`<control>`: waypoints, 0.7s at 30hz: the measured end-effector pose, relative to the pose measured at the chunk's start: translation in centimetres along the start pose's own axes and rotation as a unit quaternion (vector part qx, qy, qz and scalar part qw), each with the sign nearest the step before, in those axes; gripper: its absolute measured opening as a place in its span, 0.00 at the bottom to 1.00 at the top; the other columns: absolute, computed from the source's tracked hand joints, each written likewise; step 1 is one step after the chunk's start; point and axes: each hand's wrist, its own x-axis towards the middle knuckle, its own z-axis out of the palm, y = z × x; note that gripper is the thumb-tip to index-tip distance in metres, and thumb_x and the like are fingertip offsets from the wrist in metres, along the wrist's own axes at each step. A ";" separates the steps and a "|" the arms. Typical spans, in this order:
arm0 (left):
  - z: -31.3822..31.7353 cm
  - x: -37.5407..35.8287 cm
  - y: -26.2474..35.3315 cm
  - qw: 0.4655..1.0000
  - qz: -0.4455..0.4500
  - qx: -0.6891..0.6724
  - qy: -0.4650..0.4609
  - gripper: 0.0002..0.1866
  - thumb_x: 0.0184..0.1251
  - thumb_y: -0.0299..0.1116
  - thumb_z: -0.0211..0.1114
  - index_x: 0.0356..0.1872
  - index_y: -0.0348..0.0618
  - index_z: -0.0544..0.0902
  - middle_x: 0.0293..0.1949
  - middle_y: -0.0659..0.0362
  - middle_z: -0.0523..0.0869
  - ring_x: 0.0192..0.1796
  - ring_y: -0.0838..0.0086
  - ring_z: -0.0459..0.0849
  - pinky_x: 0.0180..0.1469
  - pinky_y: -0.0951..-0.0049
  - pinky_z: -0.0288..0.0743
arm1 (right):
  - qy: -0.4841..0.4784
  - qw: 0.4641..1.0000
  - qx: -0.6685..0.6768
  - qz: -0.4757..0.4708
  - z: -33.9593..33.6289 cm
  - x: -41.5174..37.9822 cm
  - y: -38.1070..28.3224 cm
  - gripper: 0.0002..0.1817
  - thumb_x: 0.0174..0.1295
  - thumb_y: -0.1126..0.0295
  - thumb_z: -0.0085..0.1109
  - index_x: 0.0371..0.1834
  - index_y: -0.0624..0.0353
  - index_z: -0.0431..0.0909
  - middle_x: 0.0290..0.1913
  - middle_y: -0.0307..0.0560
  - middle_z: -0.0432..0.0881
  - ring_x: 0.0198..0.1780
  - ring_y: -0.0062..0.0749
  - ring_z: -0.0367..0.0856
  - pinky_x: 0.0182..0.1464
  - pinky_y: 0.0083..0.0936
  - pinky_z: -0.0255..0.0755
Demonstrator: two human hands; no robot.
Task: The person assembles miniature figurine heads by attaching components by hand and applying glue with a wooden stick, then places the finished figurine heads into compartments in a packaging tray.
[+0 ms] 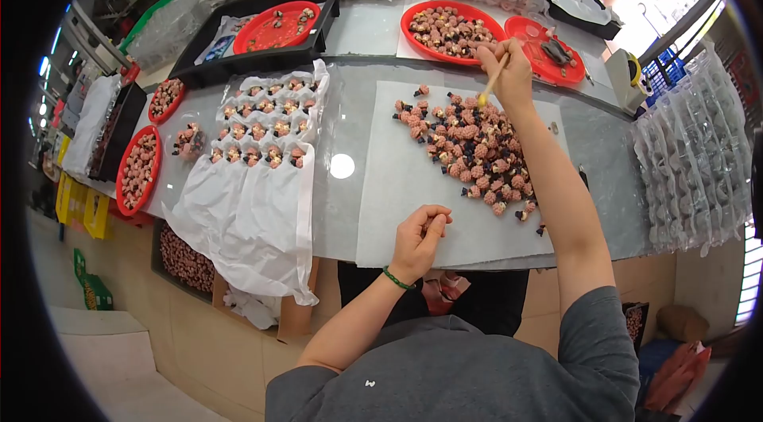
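Honestly, from my screen I'd steer gently: right hand (513, 68) pinching the yellow-tipped stick (493, 82) at one o'clock, left hand (421, 241) curled at five, can't tell around what.

The right arm (560, 183) is stretched well ahead of the torso (453, 374), only slightly bent at the elbow (586, 247); the right grip (513, 76) is closed in a fingertip pinch. The left arm (350, 327) is angled forward, and the left grip (419, 241) is held nearer the torso, its fingers curled in toward the thumb
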 end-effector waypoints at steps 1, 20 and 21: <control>-0.1 0.0 0.0 1.000 0.000 -0.002 -0.003 0.08 0.63 0.27 0.50 0.39 0.36 0.74 0.32 0.62 0.78 0.28 0.86 0.70 0.28 0.88 0.62 | -0.032 0.999 -0.009 0.003 -0.4 -1.4 -0.1 0.12 0.50 0.75 0.57 0.24 0.62 0.62 0.33 0.50 0.78 0.29 0.24 0.76 0.32 0.17 0.70; -0.1 0.3 0.5 0.997 -0.009 -0.071 -0.015 0.10 0.62 0.28 0.51 0.43 0.36 0.74 0.33 0.62 0.78 0.31 0.86 0.72 0.31 0.87 0.66 | -0.121 0.991 -0.037 0.032 -3.9 -14.6 -6.9 0.13 0.46 0.82 0.56 0.20 0.60 0.58 0.32 0.48 0.75 0.34 0.24 0.73 0.35 0.18 0.68; 0.2 0.4 0.8 0.996 -0.007 -0.092 -0.005 0.11 0.62 0.28 0.51 0.44 0.37 0.73 0.34 0.62 0.78 0.32 0.85 0.72 0.31 0.87 0.66 | -0.099 0.989 0.038 0.102 -3.6 -15.9 -7.5 0.14 0.48 0.83 0.55 0.21 0.59 0.58 0.32 0.47 0.75 0.34 0.22 0.73 0.36 0.17 0.68</control>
